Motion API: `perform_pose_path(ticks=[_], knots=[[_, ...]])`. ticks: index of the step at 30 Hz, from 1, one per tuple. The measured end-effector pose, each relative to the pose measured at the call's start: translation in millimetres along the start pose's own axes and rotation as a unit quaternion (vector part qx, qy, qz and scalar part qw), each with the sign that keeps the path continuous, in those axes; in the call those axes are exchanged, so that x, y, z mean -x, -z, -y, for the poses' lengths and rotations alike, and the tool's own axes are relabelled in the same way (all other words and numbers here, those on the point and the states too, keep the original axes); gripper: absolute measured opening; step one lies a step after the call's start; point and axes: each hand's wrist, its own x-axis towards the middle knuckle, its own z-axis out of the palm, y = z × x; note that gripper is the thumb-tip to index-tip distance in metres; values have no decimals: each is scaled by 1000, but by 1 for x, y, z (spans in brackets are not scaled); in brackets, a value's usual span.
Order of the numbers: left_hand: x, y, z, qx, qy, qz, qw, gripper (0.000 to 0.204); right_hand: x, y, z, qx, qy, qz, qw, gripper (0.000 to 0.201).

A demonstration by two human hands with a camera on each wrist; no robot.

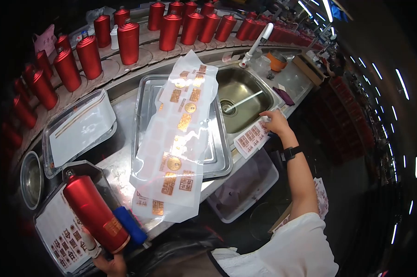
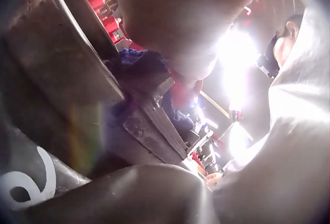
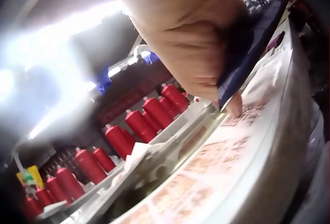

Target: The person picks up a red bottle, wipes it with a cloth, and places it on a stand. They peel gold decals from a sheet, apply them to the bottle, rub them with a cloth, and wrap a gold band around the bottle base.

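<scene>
In the head view, my left hand (image 1: 110, 264) grips the lower end of a red bottle (image 1: 94, 210), which lies tilted over a tray of printed stickers (image 1: 63, 231). A blue cylinder (image 1: 130, 225) is beside the bottle. My right hand (image 1: 276, 123) pinches the far end of a printed sheet (image 1: 251, 138) at the sink's front edge. The right wrist view shows the bent right hand (image 3: 191, 49) with its fingertips on the sheet (image 3: 206, 165). Only a blurred part of the left hand (image 2: 180, 23) shows in the left wrist view; the bottle cannot be made out there.
Translucent sheets with gold prints (image 1: 173, 152) lie across a metal tray (image 1: 217, 159). Behind are a sink (image 1: 245, 111) with a white faucet (image 1: 259, 44) and rows of red bottles (image 1: 170, 31). A plastic bin (image 1: 243, 203) is below the counter. A white-covered tray (image 1: 83, 127) stands left.
</scene>
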Motion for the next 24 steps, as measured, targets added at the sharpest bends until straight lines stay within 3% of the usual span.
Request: perform_pose_path(ticks=[3, 7, 8, 10, 15, 17, 22, 24], knots=[[-5, -3, -9, 27, 10, -12, 1000, 89, -26, -14, -33, -147, 32, 77, 986, 36], [-3, 0, -9, -1, 8, 0, 1000, 93, -45, -21, -41, -138, 106, 79, 982, 34], [-2, 2, -8, -25, 8, 8, 1000, 92, -53, -24, -44, -189, 45, 142, 971, 30], [-6, 0, -15, -25, 10, -8, 1000, 85, -64, -27, -48, -258, 36, 181, 948, 19], [-9, 1, -18, -41, 1, -9, 999, 80, -104, -45, -33, -214, 25, 163, 963, 12], [-3, 4, -11, -55, -1, 2, 998, 86, -105, -43, -3, -180, 30, 138, 973, 15], [-4, 2, -11, -39, 3, 7, 999, 90, -124, -66, 54, -51, 66, 167, 982, 25], [-3, 4, -8, -31, 8, 13, 999, 91, -121, -66, 68, -15, 38, 172, 984, 24]])
